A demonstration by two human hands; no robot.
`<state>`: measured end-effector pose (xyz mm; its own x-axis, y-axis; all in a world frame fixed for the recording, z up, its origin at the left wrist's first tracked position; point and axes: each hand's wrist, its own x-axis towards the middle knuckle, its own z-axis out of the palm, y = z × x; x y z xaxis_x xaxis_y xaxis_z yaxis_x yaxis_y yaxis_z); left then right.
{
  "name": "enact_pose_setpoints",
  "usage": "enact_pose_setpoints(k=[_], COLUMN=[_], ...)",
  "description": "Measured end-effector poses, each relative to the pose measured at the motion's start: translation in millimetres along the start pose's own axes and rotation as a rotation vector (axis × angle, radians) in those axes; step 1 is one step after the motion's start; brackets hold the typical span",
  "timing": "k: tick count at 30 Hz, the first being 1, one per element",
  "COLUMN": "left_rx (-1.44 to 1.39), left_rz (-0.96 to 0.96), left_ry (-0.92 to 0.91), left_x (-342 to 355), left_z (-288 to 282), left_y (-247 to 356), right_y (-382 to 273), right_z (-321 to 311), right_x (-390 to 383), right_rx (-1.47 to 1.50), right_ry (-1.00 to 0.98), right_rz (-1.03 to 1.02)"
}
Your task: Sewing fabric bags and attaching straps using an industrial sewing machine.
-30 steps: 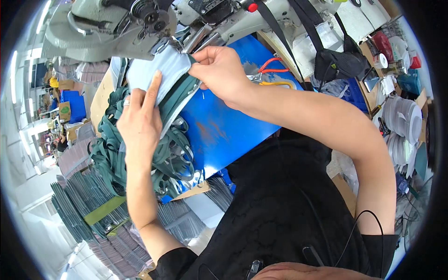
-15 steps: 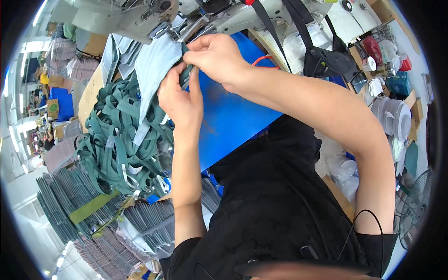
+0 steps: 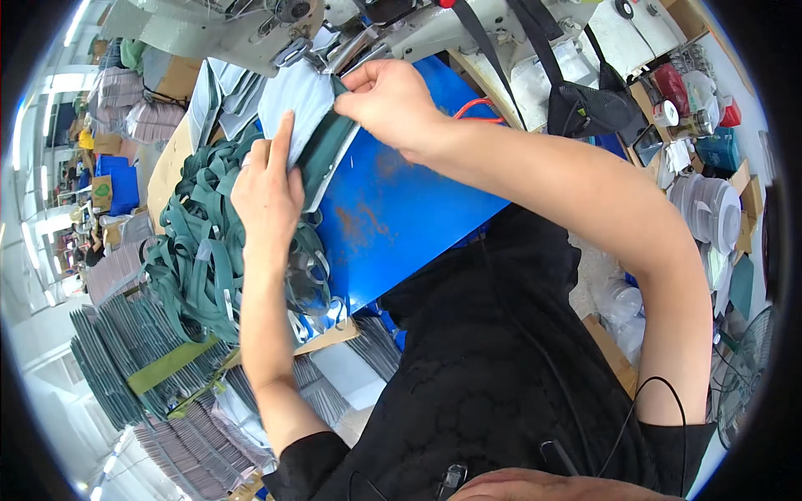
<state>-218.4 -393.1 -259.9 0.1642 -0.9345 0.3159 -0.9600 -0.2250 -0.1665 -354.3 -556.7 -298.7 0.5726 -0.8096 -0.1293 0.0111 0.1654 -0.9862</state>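
Our left hand [image 3: 269, 194], unclenched with index finger outstretched, lies on pale-blue fabric [image 3: 294, 96] at eleven o'clock, seemingly steadying it, while our right hand [image 3: 386, 98] pinches green fabric [image 3: 327, 152] at twelve.

Upper left: long white tube light [image 3: 77, 23], lit. Upper right: white-topped table [image 3: 621, 42]. Right: pale grey floor [image 3: 591, 263].

The single view, from the left of two head-worn fisheye cameras, faces steeply down over the hands [image 3: 267, 200] at the bench [image 3: 409, 192] from above its near side, close in: the wearer's shirt [image 3: 501, 359] fills the frame below the bench, the machine [image 3: 196, 33] beyond it is cut by the upper edge, and the wide lens reaches stacks [image 3: 125, 355] left of the bench and spools [image 3: 706, 213] right of it
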Motion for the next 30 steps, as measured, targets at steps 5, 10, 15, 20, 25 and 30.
enact_pose_setpoints(k=[5,10,15,20,25,30], left_rx=[0.138,0.241,0.291,0.294,0.309,0.394], left_rz=[0.202,0.353,0.484,0.491,0.54,0.505], left_ry=[-0.142,-0.236,-0.351,-0.367,-0.374,-0.377], left_x=[22.1,44.5,60.6,68.6,86.7,95.3], left_z=[-46.3,-79.3,-96.0,-105.5,-110.8,-114.3], left_y=[0.9,-0.9,-7.4,-3.5,0.1,11.7], right_y=[-3.3,-7.8,-6.1,-8.6,-1.9,-0.1], right_z=[15.9,7.2,-18.9,-27.3,-23.0,-8.7], right_x=[-9.2,-15.5,-12.6,-18.0,-12.3,-5.2], right_rx=[-0.274,-0.264,-0.009,0.181,0.429,0.451], right_ry=[0.195,0.153,-0.102,-0.215,-0.235,-0.146], right_rz=[0.023,-0.059,0.006,0.164,0.175,0.223])
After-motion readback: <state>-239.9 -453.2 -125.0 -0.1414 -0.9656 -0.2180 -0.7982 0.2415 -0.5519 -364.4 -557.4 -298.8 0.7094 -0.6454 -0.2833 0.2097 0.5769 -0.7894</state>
